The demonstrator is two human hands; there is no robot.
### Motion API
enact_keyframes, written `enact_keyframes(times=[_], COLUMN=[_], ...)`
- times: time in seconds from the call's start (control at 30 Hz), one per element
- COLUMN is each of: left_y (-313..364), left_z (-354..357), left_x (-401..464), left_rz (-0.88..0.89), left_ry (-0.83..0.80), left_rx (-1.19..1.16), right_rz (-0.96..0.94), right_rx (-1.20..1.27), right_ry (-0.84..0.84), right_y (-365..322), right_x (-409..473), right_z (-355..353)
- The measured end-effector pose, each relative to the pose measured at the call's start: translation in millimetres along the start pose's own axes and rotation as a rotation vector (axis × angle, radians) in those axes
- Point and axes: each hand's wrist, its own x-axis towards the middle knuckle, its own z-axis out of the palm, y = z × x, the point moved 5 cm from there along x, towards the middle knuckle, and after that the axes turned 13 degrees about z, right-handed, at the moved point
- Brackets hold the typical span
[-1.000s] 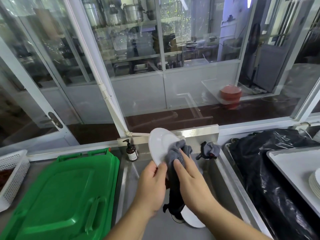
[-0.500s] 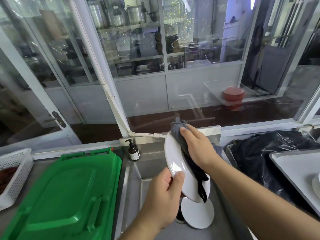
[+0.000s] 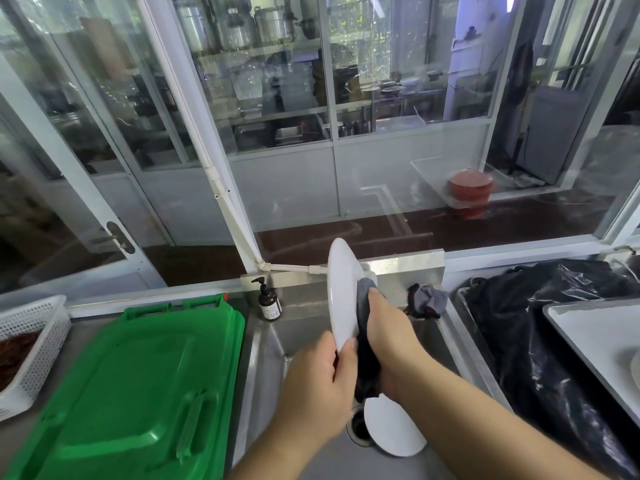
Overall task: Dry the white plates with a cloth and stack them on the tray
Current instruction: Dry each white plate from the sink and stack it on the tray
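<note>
White round plate (image 3: 341, 292) upright | left hand (image 3: 317, 382) grips rim | right hand (image 3: 388, 336) presses grey cloth (image 3: 364, 306)

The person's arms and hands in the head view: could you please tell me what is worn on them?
Nothing visible: the left hand and right hand wear no gloves, rings or watch, and both forearms are bare, with no sleeves in frame.

Green bin lid (image 3: 131, 386) left, soap btl (image 3: 269, 301) behind, black bag (image 3: 540, 341) right, basket (image 3: 31, 344).
</note>
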Motion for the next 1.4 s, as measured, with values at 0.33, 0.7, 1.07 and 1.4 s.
enact_keyframes(times=[0.33, 0.7, 1.07, 1.4], left_y=[6.9, 4.7, -14.8, -64.1], left_z=[-1.8, 13.5, 10.8, -14.2], left_x=[3.9, 7.4, -3.1, -18.5], left_rz=[0.130, 0.265, 0.139, -0.806], left_ry=[-0.189, -0.513, -0.228, 0.482], left_rx=[0.187, 0.687, 0.594, -0.542], right_rz=[-0.094, -0.071, -0.050, 0.043], right_rx=[0.003, -0.043, 0.012, -0.125], right_ry=[-0.045, -0.063, -0.091, -0.260], right_y=[-15.4, -10.4, -1.7, -10.1], right_x=[-9.9, 0.4, 43.0, 49.1], right_z=[-7.5, -31.0, -62.9, -83.3])
